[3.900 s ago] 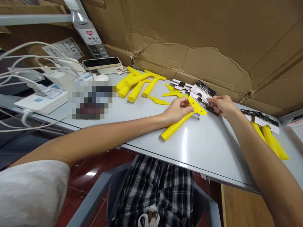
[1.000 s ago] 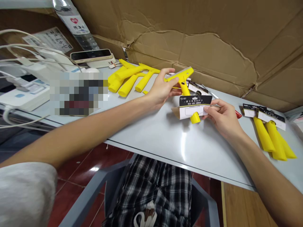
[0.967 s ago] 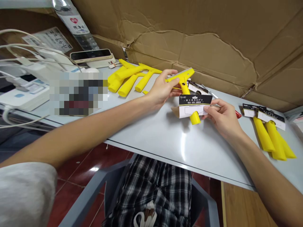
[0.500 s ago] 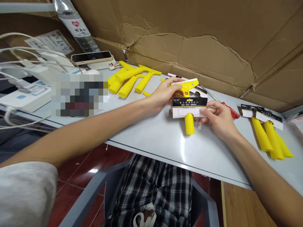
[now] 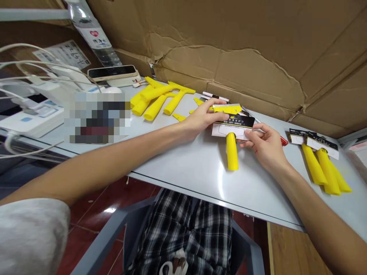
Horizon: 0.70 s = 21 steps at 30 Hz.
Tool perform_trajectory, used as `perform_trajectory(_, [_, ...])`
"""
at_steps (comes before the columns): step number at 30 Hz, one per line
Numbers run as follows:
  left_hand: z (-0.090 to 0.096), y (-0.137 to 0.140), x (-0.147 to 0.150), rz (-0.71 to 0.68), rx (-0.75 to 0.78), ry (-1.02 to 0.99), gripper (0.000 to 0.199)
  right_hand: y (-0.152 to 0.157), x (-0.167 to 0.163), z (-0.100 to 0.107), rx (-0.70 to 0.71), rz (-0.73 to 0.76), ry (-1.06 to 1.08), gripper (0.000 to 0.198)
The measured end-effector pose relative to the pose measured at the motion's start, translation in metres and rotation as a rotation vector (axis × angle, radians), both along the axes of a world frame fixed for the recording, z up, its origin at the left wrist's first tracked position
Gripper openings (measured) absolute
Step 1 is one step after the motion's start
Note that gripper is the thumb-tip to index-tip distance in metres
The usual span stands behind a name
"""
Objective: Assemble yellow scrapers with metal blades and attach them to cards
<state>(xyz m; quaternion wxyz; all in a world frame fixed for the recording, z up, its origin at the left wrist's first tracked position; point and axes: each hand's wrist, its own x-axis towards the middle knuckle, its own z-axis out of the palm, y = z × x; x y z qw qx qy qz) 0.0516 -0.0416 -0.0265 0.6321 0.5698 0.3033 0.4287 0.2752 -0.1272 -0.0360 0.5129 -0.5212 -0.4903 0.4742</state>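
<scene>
Both hands hold a yellow plastic scraper (image 5: 232, 154) and its black-and-white cardboard sleeve (image 5: 228, 131) over the table. The scraper's handle pokes out below the sleeve toward me, while its wide head shows above it. My left hand (image 5: 205, 118) grips the head from the left, with its thumb pressed on the black part of the sleeve. My right hand (image 5: 266, 147) pinches the sleeve's right end between thumb and fingers. Behind the hands, partly hidden, lie more printed cards and small yellow blade covers (image 5: 197, 101).
Several bare yellow scrapers (image 5: 160, 93) are piled at the back left. Sleeved scrapers (image 5: 327, 168) lie on the right. A red-handled screwdriver (image 5: 283, 141) is partly behind my right hand. A power strip with cables (image 5: 31, 122), a phone (image 5: 111, 71) and a bottle (image 5: 96, 36) stand left. Cardboard (image 5: 229, 38) backs the table.
The sleeve has slid up the scraper toward its head, so more of the handle shows below. My left thumb has come down onto the sleeve's black part.
</scene>
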Motion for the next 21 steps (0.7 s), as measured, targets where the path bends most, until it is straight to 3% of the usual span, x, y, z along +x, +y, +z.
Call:
perform_trajectory(2, [-0.001, -0.001, 0.0, -0.027, 0.026, -0.004, 0.061, 0.0, -0.001, 0.001, -0.002, 0.003, 0.0, 0.052])
perform_trajectory(6, [-0.001, -0.003, 0.001, 0.004, 0.086, -0.007, 0.061, -0.003, -0.005, 0.004, 0.022, 0.012, 0.016, 0.058])
perform_trajectory(15, [-0.003, -0.006, 0.003, 0.0, 0.138, -0.131, 0.057, -0.018, -0.02, 0.009, -0.011, 0.012, 0.052, 0.099])
perform_trajectory(18, [-0.004, -0.006, 0.003, -0.002, 0.154, -0.166, 0.06, -0.019, -0.02, 0.009, -0.087, 0.085, 0.063, 0.093])
perform_trajectory(21, [-0.006, -0.004, 0.003, -0.012, 0.161, -0.161, 0.062, -0.019, -0.02, 0.007, -0.215, 0.239, 0.09, 0.071])
